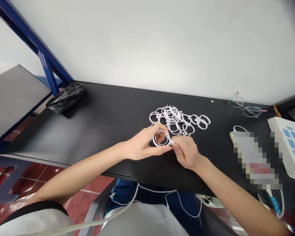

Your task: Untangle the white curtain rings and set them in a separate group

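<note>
Held between my two hands, just above the black table, is a white plastic ring [154, 141] with a small clasp-like end on its right side. The thumb and fingers of my left hand [147, 141] curl around the ring from the left. With thumb and bent fingers, my right hand [186, 150] pinches the ring's right end, which is partly hidden by the fingertips. Right behind my hands lies a loose pile of similar white rings [174, 116], overlapping each other on the tabletop.
The black table [108, 108] meets a white wall. A crumpled black plastic bag [67, 97] lies at the far left. Toward the right are eyeglasses [252, 111], a blurred phone [255, 160] with a cable, and a white power strip [288, 147]. White cables cross my lap.
</note>
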`<move>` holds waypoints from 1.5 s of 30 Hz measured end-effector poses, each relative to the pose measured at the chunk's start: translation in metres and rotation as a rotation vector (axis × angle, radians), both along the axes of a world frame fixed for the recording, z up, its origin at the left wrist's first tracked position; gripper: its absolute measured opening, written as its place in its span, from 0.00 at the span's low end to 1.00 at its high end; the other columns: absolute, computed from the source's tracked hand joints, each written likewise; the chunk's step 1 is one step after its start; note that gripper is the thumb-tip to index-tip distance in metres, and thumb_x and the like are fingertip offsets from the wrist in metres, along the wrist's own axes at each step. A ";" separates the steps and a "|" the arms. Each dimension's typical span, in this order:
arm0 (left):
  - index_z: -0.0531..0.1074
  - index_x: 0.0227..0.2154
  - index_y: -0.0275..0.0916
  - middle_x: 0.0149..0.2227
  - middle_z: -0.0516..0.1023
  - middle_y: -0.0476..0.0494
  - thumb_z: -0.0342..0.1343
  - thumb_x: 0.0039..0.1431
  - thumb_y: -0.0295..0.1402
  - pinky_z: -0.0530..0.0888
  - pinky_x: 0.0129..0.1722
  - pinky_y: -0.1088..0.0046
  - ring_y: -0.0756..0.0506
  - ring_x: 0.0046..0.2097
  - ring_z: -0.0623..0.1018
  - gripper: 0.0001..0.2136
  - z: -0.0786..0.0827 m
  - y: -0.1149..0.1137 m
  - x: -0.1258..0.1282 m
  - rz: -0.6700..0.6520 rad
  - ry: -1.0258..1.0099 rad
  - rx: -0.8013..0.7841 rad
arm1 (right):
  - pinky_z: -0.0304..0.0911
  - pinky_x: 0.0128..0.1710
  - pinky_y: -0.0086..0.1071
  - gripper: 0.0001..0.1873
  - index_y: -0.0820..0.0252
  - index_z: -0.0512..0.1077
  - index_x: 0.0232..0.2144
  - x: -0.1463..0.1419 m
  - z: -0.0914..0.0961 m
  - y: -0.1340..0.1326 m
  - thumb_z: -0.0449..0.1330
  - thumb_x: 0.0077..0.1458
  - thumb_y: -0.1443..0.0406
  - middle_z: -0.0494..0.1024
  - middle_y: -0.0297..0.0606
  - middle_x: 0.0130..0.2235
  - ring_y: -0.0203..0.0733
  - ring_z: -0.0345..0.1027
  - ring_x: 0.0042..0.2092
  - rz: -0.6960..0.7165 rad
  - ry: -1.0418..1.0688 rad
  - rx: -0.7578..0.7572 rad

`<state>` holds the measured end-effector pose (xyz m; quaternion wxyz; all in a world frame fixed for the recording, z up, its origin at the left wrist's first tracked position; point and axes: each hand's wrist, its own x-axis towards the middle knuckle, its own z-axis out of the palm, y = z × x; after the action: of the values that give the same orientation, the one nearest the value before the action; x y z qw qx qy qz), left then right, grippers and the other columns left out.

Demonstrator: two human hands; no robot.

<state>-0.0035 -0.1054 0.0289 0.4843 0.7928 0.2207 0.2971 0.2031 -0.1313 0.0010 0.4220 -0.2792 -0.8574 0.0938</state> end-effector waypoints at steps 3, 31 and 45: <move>0.58 0.42 0.40 0.28 0.63 0.53 0.54 0.62 0.40 0.65 0.31 0.75 0.52 0.29 0.64 0.13 0.000 0.001 0.000 -0.012 0.006 0.008 | 0.59 0.23 0.30 0.12 0.55 0.67 0.31 0.000 0.000 -0.001 0.48 0.65 0.68 0.70 0.33 0.21 0.37 0.62 0.21 -0.003 -0.002 -0.016; 0.58 0.41 0.40 0.27 0.62 0.54 0.54 0.62 0.37 0.64 0.29 0.76 0.53 0.28 0.62 0.11 -0.001 -0.002 -0.001 -0.050 -0.042 -0.014 | 0.57 0.23 0.29 0.12 0.56 0.63 0.30 -0.005 -0.003 -0.004 0.45 0.67 0.69 0.64 0.31 0.21 0.36 0.57 0.22 0.106 0.022 -0.051; 0.59 0.40 0.39 0.26 0.60 0.56 0.55 0.61 0.36 0.63 0.28 0.77 0.53 0.27 0.62 0.11 0.001 -0.002 -0.001 -0.085 -0.073 -0.014 | 0.58 0.23 0.29 0.13 0.56 0.63 0.30 -0.008 -0.001 -0.005 0.45 0.67 0.68 0.66 0.31 0.20 0.36 0.59 0.21 0.106 0.047 -0.012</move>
<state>-0.0044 -0.1069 0.0299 0.5096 0.7867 0.1713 0.3035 0.1952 -0.1361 0.0001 0.4348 -0.2337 -0.8603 0.1277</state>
